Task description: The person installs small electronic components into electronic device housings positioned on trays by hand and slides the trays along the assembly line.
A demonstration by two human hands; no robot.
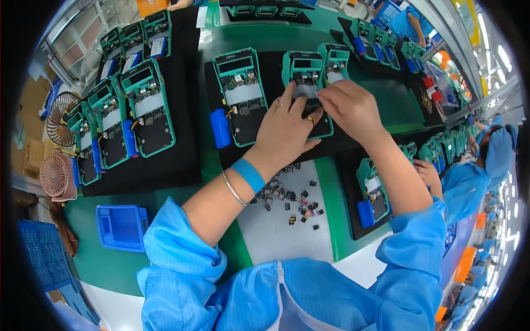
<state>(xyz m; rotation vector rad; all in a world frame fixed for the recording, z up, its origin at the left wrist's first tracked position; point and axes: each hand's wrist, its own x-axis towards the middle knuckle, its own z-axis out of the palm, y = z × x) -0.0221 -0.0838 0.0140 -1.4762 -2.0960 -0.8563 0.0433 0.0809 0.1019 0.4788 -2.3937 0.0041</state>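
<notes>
My left hand (287, 127) lies over an opened green device housing (305, 64), fingers apart and resting on its inner parts. Above the same housing, my right hand (353, 107) is closed in a pinch near my left fingertips; whatever it pinches is too small and hidden to make out. To the left lies another opened housing (244, 94) with a bare circuit board and a blue battery pack (221, 128) hanging at its side. A third housing (334, 59) sits just right of the one under my hands. Below my wrists, small memory cards (281, 193) are scattered on a grey-white strip.
More housings (148, 107) stand in rows on a black mat (179, 165) at left. A blue bin (121, 228) and two fans (55, 169) are at the near left. At right, a co-worker's hand (427, 172) is near another housing (375, 187) with a blue battery.
</notes>
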